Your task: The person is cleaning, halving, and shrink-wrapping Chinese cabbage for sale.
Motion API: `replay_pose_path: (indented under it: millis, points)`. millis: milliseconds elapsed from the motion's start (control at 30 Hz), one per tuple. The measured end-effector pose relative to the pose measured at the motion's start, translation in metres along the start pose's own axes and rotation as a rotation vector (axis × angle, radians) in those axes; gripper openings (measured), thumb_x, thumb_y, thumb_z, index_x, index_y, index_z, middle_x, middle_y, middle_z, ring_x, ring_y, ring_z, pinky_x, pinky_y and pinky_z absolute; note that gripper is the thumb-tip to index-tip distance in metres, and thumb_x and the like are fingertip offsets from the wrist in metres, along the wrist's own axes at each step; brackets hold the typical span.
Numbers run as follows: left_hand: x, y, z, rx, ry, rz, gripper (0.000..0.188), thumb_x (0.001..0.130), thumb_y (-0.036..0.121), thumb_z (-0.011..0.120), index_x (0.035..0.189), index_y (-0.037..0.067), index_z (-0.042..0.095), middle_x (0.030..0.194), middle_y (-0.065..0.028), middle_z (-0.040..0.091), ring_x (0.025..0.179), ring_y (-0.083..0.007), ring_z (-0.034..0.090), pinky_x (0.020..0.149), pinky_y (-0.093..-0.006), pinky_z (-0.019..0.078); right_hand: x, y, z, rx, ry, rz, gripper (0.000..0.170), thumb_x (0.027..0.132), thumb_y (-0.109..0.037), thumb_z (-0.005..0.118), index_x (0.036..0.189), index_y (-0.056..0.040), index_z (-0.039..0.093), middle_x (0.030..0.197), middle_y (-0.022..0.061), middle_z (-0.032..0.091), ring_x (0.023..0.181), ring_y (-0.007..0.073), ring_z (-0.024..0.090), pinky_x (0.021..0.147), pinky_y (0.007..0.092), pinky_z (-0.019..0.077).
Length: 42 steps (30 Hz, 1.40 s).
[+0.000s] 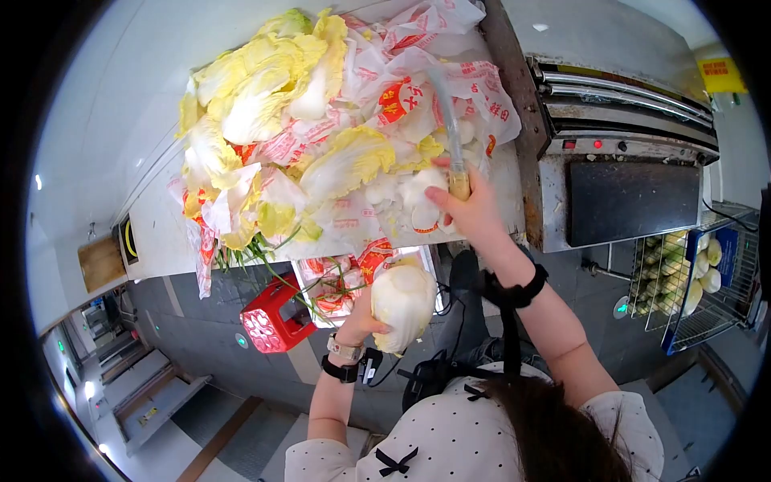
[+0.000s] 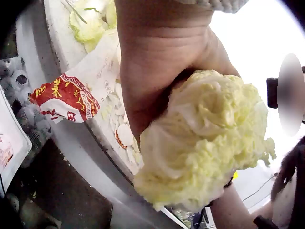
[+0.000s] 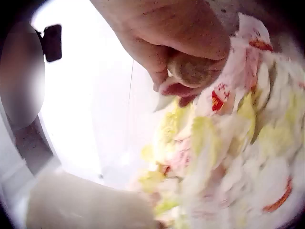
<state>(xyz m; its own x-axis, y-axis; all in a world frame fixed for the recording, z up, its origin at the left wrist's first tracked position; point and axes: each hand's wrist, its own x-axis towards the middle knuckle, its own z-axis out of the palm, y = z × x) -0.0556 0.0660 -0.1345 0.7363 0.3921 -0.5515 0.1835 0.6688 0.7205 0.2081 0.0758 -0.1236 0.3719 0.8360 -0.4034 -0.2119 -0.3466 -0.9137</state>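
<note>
My left hand (image 1: 361,320) grips a pale napa cabbage (image 1: 404,305) in front of my body, just off the counter's near edge. In the left wrist view the cabbage's crinkled yellow-white leaves (image 2: 209,138) face the camera, and the fingertips are hidden behind it. Over the counter, my right hand (image 1: 474,210) is wrapped round the wooden handle of a knife (image 1: 459,186), whose long blade points away from me across the wrappers. The handle's butt end (image 3: 190,69) shows inside the fist in the right wrist view.
Loose cabbage leaves (image 1: 265,80) and printed plastic wrappers (image 1: 474,88) cover much of the counter (image 1: 157,241). Below its edge stand a red stool (image 1: 277,317) and a white crate (image 1: 321,317) of wrapped items. A machine with a black plate (image 1: 634,201) and a wire cart (image 1: 683,321) are on the right.
</note>
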Motion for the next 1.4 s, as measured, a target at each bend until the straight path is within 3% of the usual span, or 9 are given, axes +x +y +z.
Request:
replay_pose_path:
  millis: [67,267,467,700,800,1033,1167,1267,1400]
  points:
    - [-0.002,-0.004,0.000,-0.091,0.011,-0.016,0.103,0.050,0.039,0.081,0.132,0.001,0.031,0.123,-0.0116,0.048,0.109,-0.0221,0.051,0.094,-0.0375,0.0412,0.009,0.016,-0.007,-0.475,0.197,-0.398,0.048,0.081,-0.028,0.060,0.118,0.0002,0.048,0.093,0.0180,0.057,0.082,0.0303,0.059,0.075,0.0366,0.0453]
    - [-0.013,-0.013,0.003,-0.641,-0.002,0.038,0.106,0.055,0.063,0.072,0.133,0.006,0.029,0.130,-0.0152,0.041,0.115,-0.0284,0.046,0.096,-0.0455,0.0394,-0.016,0.052,-0.010,-0.410,0.278,-0.088,0.048,0.086,-0.017,0.051,0.129,-0.0008,0.035,0.119,0.0222,0.044,0.105,0.0349,0.049,0.087,0.0393,0.0397]
    - [-0.012,0.018,0.020,-0.857,-0.162,0.140,0.106,0.060,0.066,0.066,0.137,0.008,0.024,0.135,-0.0157,0.035,0.119,-0.0314,0.040,0.100,-0.0468,0.0344,-0.007,0.069,-0.007,-0.678,0.339,-0.404,0.056,0.085,-0.013,0.051,0.133,0.0015,0.025,0.134,0.0235,0.028,0.124,0.0374,0.030,0.101,0.0405,0.0277]
    - [-0.030,0.043,0.022,-0.547,-0.049,0.044,0.100,0.067,0.070,0.055,0.137,0.007,0.023,0.132,-0.0215,0.036,0.117,-0.0382,0.042,0.096,-0.0507,0.0379,-0.074,-0.043,-0.003,-0.142,-0.677,-0.388,0.103,0.061,-0.026,0.080,0.139,-0.0035,0.016,0.142,0.0134,0.023,0.131,0.0233,0.023,0.106,0.0357,0.0222]
    - [-0.034,0.079,0.046,-0.453,-0.238,-0.083,0.085,0.076,0.059,0.053,0.136,0.006,0.025,0.133,-0.0205,0.037,0.116,-0.0365,0.044,0.096,-0.0486,0.0385,-0.089,-0.066,-0.007,-0.177,-0.804,-0.465,0.104,0.059,-0.022,0.081,0.139,-0.0044,0.017,0.138,0.0143,0.029,0.128,0.0223,0.029,0.104,0.0343,0.0254]
    - [-0.006,0.117,0.089,-0.310,-0.219,-0.382,0.058,0.087,0.037,0.047,0.130,0.001,0.035,0.123,-0.0172,0.050,0.108,-0.0274,0.054,0.092,-0.0357,0.0435,-0.118,-0.088,-0.052,-0.079,-0.795,-0.328,0.090,0.059,-0.019,0.081,0.131,-0.0058,0.030,0.125,0.0099,0.041,0.115,0.0184,0.041,0.097,0.0318,0.0338]
    - [0.016,0.130,0.144,-0.637,-0.562,-0.556,0.077,0.078,0.067,0.042,0.134,0.014,0.034,0.132,-0.0185,0.040,0.116,-0.0415,0.042,0.090,-0.0603,0.0361,-0.133,-0.089,-0.088,0.132,-0.604,-0.164,0.083,0.059,-0.012,0.078,0.128,-0.0070,0.033,0.121,0.0079,0.044,0.113,0.0180,0.043,0.096,0.0314,0.0360]
    - [0.044,0.124,0.165,-0.572,-0.750,-0.634,0.070,0.083,0.061,0.039,0.134,0.012,0.033,0.129,-0.0183,0.043,0.117,-0.0374,0.043,0.090,-0.0594,0.0375,-0.133,-0.078,-0.122,0.468,-0.494,-0.029,0.075,0.065,-0.009,0.074,0.128,-0.0059,0.033,0.119,0.0084,0.047,0.112,0.0182,0.045,0.096,0.0318,0.0371]
    - [0.070,0.119,0.164,0.222,-0.281,-0.070,0.059,0.089,0.047,0.042,0.134,0.009,0.032,0.122,-0.0158,0.050,0.111,-0.0270,0.050,0.090,-0.0438,0.0413,-0.125,-0.111,-0.196,0.588,-0.402,-0.053,0.065,0.072,-0.019,0.069,0.126,-0.0025,0.036,0.123,0.0130,0.047,0.114,0.0236,0.047,0.098,0.0361,0.0376]
